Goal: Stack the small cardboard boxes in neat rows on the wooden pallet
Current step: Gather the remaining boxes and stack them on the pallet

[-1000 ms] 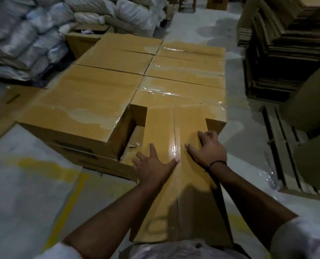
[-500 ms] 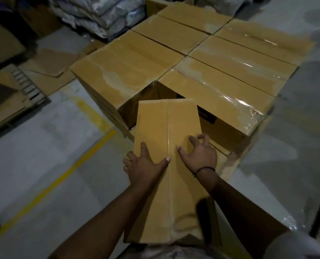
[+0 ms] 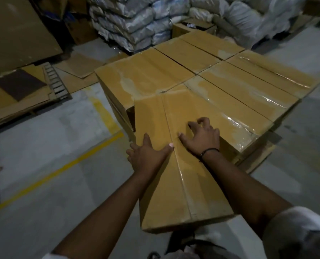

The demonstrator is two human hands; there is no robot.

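A long tan cardboard box (image 3: 174, 113), sealed down its middle with clear glossy tape, fills the centre of the frame. It runs from the person's body at the bottom edge up to the near left corner of the stack. The left grip (image 3: 148, 157) lies flat and open on the box's left half, fingers spread. The right grip (image 3: 202, 139), with a thin black wristband (image 3: 209, 151), rests on arched fingertips on the right half and closes round nothing.

The box's far end meets a stack of matching tan taped boxes (image 3: 249, 86), laid edge to edge in tidy rows across the centre and upper right.

Left of the stack is open grey concrete floor (image 3: 43, 212), crossed by a yellow painted line (image 3: 52, 174). More bare floor lies at the right edge. Flattened brown cardboard sheets (image 3: 15, 101) lie at the left. White woven sacks (image 3: 136, 25) are piled along the top, their bluish marks too blurred to read.
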